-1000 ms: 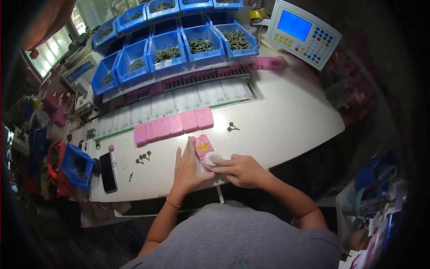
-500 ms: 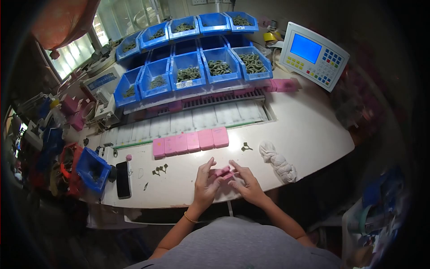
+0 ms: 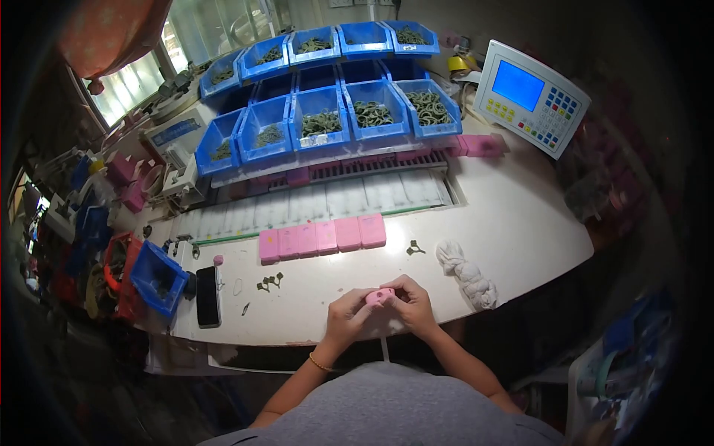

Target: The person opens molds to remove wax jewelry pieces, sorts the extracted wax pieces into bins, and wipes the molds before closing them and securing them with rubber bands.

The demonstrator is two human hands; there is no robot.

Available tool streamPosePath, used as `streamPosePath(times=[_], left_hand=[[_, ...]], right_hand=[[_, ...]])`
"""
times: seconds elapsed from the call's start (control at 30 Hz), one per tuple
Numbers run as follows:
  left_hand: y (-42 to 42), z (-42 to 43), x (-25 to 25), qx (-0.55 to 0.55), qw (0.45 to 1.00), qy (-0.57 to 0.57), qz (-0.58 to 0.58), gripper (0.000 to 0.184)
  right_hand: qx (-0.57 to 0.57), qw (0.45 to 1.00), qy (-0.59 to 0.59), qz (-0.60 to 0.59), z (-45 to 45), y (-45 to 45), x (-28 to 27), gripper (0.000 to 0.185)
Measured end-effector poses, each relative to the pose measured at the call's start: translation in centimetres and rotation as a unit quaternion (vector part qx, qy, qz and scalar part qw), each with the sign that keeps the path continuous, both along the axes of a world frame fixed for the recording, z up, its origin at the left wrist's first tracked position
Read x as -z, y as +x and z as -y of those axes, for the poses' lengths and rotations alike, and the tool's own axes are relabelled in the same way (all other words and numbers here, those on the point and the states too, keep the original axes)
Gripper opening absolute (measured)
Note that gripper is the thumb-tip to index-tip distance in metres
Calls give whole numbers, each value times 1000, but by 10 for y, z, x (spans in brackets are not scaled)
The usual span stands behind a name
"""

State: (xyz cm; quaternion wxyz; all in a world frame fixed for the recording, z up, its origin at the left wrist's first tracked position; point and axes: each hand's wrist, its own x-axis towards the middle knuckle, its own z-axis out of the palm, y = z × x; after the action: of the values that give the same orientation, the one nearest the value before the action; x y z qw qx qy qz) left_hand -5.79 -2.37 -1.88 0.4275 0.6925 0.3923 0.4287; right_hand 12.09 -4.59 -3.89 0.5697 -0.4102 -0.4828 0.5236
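Between my hands, just above the front of the table, is a small pink rubber mould [image 3: 380,297] with a dark hole in the side facing me. My left hand [image 3: 346,315] grips its left end with thumb and fingers. Wrapped round the other end is my right hand [image 3: 414,305]. Behind them a row of several pink moulds [image 3: 326,238] stands side by side. Small dark green branched pieces [image 3: 271,282] lie to the left of my hands, and another green piece [image 3: 415,248] lies beyond my right hand.
A twisted white cloth [image 3: 467,275] lies on the right. At the left are a black phone [image 3: 209,299] and a tilted blue bin [image 3: 158,279]. Blue bins [image 3: 321,132] of green pieces rise at the back, beside a keypad panel with a blue screen [image 3: 532,98].
The pink mould's parts, seen apart between spread fingers before, now sit together as one block. Both hands have closed round it, and its hole faces me. The camera view has shifted slightly.
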Motion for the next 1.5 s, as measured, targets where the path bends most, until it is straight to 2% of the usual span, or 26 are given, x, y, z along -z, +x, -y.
streamPosePath(times=[0.13, 0.2, 0.23, 0.27, 0.3, 0.33, 0.37, 0.43, 0.47, 0.53, 0.67, 0.73, 0.77, 0.8, 0.87, 0.93, 0.97, 1.07, 1.13, 1.17, 1.2, 1.27, 1.33, 1.37, 1.43, 1.5], left_hand=[[1, 0, 2, 15, 999, 5, 50, 26], [-4, 2, -5, -31, 996, 67, -52, 26], [-8, 1, -11, -30, 996, 68, -52, 26], [-13, -1, -18, -93, 978, 154, -110, 28], [-16, -3, -25, -156, 944, 237, -167, 30], [-18, -4, -30, -160, 944, 235, -168, 30], [-21, -5, -36, -129, 935, 232, -234, 35], [-24, 0, -52, -38, 902, 204, -379, 53], [-26, 1, -48, -42, 901, 204, -380, 53], [-30, 0, -34, -14, 892, 231, -389, 56], [-38, -13, -38, -14, 954, 99, -282, 50], [-49, -41, -42, -114, 950, 122, -266, 44], [-53, -63, -48, -183, 946, 68, -258, 44], [-57, -89, -55, -250, 936, 13, -248, 45], [-81, -158, -31, -347, 875, 150, -302, 49], [-93, -209, -18, -396, 837, 142, -350, 51], [-98, -228, -7, -396, 837, 148, -349, 51], [-95, -250, 1, -393, 802, 78, -443, 55], [-82, -235, -18, -405, 793, 65, -451, 62], [-80, -236, -5, -431, 767, 154, -449, 70], [-70, -230, -4, -422, 772, 155, -450, 70], [-39, -207, -11, -255, 863, 223, -375, 72], [8, -177, -6, -135, 873, 262, -388, 77], [22, -167, -5, -130, 874, 265, -386, 77], [41, -152, -7, -34, 880, 243, -407, 84], [44, -150, -21, -15, 886, 223, -407, 86]], right_hand=[[-12, 1000, -4, 23, 2, 4, -4, 21], [-16, 999, -16, 37, 1, 6, -1, 24], [-21, 998, -26, 52, 0, 7, 0, 26], [-21, 998, -26, 52, -2, 9, -3, 26], [90, 976, 59, 191, -6, 13, -9, 29], [196, 915, 143, 322, -12, 17, -14, 31], [246, 837, 193, 448, -20, 30, -13, 34], [288, 783, 188, 519, -35, 45, -16, 34], [306, 762, 170, 545, -40, 50, -14, 32], [293, 754, 163, 564, -47, 58, -4, 27], [282, 758, 140, 571, -50, 61, -1, 14], [286, 757, 149, 569, -51, 60, -2, 13], [289, 755, 151, 569, -50, 59, -1, 12], [286, 757, 154, 567, -50, 60, 0, 12], [288, 747, 173, 574, -51, 60, 2, 11], [288, 748, 172, 572, -51, 60, 2, 11], [289, 748, 167, 574, -51, 60, 1, 11], [284, 753, 177, 566, -49, 62, -1, 10], [295, 759, 179, 553, -48, 61, -4, 10], [301, 766, 186, 537, -48, 60, -5, 9], [306, 764, 178, 539, -48, 59, -6, 9], [295, 790, 190, 503, -50, 57, -9, 8], [301, 786, 196, 503, -51, 54, -11, 8], [290, 792, 202, 498, -51, 54, -12, 8], [281, 796, 215, 491, -48, 56, -15, 8], [293, 799, 215, 479, -44, 57, -15, 7]])
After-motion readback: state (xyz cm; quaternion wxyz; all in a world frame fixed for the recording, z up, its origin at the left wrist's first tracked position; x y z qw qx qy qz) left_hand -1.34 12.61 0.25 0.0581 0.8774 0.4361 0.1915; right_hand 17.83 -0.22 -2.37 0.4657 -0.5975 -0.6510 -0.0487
